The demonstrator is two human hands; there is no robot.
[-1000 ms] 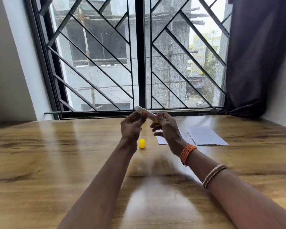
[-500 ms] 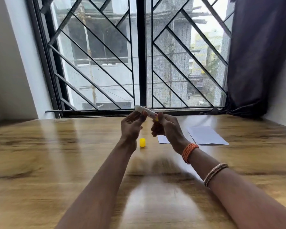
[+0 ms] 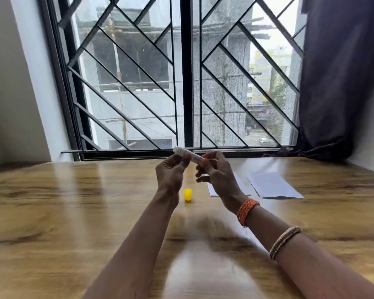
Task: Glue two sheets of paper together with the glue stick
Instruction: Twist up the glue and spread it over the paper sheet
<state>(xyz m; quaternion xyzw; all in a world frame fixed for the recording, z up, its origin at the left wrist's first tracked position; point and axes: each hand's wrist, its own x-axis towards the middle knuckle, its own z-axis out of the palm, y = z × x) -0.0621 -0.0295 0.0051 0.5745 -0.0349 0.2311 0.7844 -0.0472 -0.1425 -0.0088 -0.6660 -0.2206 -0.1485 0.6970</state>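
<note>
Both hands, left hand (image 3: 171, 171) and right hand (image 3: 216, 175), pinch the uncapped white plastic glue stick (image 3: 188, 155); likely twisting glue out. Next: rub it on 1 white paper sheet (image 3: 274, 185).

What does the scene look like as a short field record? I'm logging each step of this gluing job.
glue stick: held up above the table, uncapped
left hand: grips the white end
right hand: pinches the yellow base end
yellow cap: standing on the table, below the hands
paper sheets: two, lying flat to the right, unglued so far
</note>
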